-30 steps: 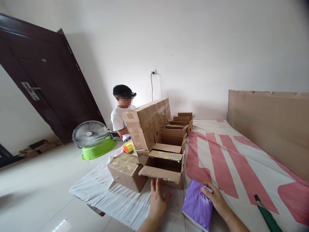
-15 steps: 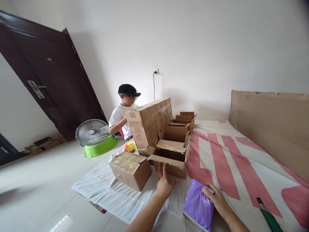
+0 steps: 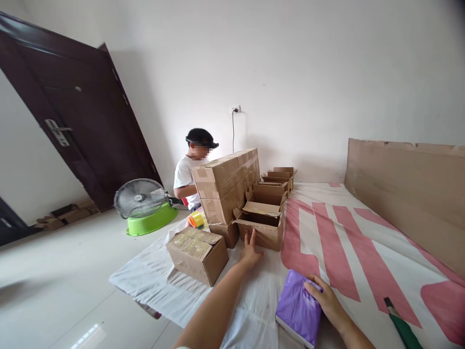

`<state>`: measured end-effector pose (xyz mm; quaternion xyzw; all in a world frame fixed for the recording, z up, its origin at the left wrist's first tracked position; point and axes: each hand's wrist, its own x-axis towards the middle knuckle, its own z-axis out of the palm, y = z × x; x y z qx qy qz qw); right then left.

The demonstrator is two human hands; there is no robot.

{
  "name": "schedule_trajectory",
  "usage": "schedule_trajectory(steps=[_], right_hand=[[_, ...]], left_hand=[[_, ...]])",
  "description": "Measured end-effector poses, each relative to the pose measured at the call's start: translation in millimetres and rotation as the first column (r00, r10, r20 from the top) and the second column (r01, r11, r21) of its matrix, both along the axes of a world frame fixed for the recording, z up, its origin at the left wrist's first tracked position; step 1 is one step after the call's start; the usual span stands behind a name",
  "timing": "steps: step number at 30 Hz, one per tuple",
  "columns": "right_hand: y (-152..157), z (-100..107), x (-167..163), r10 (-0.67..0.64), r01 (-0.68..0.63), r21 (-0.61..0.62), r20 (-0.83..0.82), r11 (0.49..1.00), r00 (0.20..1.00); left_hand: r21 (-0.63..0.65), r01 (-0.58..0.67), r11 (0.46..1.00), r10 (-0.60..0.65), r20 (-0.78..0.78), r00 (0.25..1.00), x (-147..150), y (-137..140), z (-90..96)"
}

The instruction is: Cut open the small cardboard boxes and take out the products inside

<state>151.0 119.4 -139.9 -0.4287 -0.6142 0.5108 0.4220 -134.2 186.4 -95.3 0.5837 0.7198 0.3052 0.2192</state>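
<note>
My left hand (image 3: 250, 253) is stretched forward with its fingers apart. Its fingertips touch the front wall of an open cardboard box (image 3: 262, 236), the nearest in a row of open boxes. My right hand (image 3: 325, 298) grips the upper right edge of a purple soft pack of tissues (image 3: 300, 308), thumb on top and the other fingers partly hidden behind it. That pack rests on the cloth-covered table. A taped-shut cardboard box (image 3: 198, 257) sits to the left of my left hand.
Taped boxes (image 3: 227, 186) form a stack left of the open row. Behind it is a person (image 3: 187, 174) in a cap. A yellow-orange tape roll (image 3: 196, 220), a green-handled tool (image 3: 403, 327) and a cardboard sheet (image 3: 403, 194) are on the table; a fan (image 3: 140, 198) stands left.
The nearest open box has slid away from me toward the row, with my left hand following it. Its front flap no longer hangs outward. My right hand and the tissue pack have barely moved.
</note>
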Motion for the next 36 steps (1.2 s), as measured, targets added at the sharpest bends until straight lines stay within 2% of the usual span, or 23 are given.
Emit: schedule_trajectory(steps=[3,6,9,11,13,15,20,23,25,27,29,30,33,36], right_hand=[[-1.0,1.2,0.0,-0.017,0.017,0.002,-0.008,1.000,1.000],[-3.0,3.6,-0.6,-0.039,0.039,0.017,-0.008,0.999,0.999],[-5.3,7.5,-1.9,-0.052,0.051,0.026,0.011,0.998,0.999],[-6.4,9.8,-2.6,-0.070,0.069,0.032,0.025,0.997,0.997],[-7.0,11.0,-2.9,-0.090,0.088,0.052,0.038,0.995,0.995],[-7.5,11.0,-2.9,-0.093,0.090,0.065,0.054,0.994,0.994],[-9.7,8.6,-4.2,-0.032,0.028,0.061,0.059,0.998,0.998],[-9.6,6.1,-6.8,0.043,-0.044,0.052,0.031,0.998,0.999],[-8.5,3.8,-8.2,0.077,-0.077,0.039,0.021,0.996,0.997],[-7.1,1.4,-8.5,0.086,-0.087,0.043,0.030,0.995,0.996],[-6.4,-0.3,-7.6,0.082,-0.086,0.073,0.047,0.994,0.995],[-6.5,-0.9,-7.0,0.072,-0.078,0.088,0.065,0.993,0.995],[-7.8,-1.8,-5.8,0.009,-0.026,0.112,0.151,0.993,0.988],[-9.2,-1.8,-7.0,-0.032,0.004,0.126,0.224,0.992,0.974]], left_hand=[[0.005,-0.019,1.000,0.018,0.007,1.000,8.9,-1.6,11.6],[0.065,-0.002,0.998,0.003,-0.010,1.000,37.3,-30.6,17.7],[0.098,0.170,0.981,-0.167,-0.035,0.985,75.7,-81.4,13.5],[0.049,0.344,0.938,-0.340,-0.079,0.937,97.2,-114.4,8.4],[-0.015,0.413,0.911,-0.411,-0.135,0.902,109.6,-137.1,6.1],[-0.065,0.412,0.909,-0.417,-0.164,0.894,110.7,-145.9,9.4],[-0.156,0.446,0.882,-0.471,-0.223,0.854,81.7,-129.6,37.0],[-0.062,0.357,0.932,-0.353,-0.383,0.854,70.2,-125.1,47.0],[0.083,0.348,0.934,-0.276,-0.452,0.848,71.3,-130.4,43.4],[0.159,0.447,0.880,-0.331,-0.470,0.818,75.8,-138.0,32.3],[0.128,0.542,0.831,-0.422,-0.491,0.762,77.3,-141.1,18.2],[0.097,0.552,0.828,-0.435,-0.509,0.743,75.2,-139.4,11.8],[0.066,0.438,0.897,-0.329,-0.561,0.759,53.7,-120.4,1.3],[0.090,0.289,0.953,-0.188,-0.570,0.800,17.5,-89.6,4.2]])
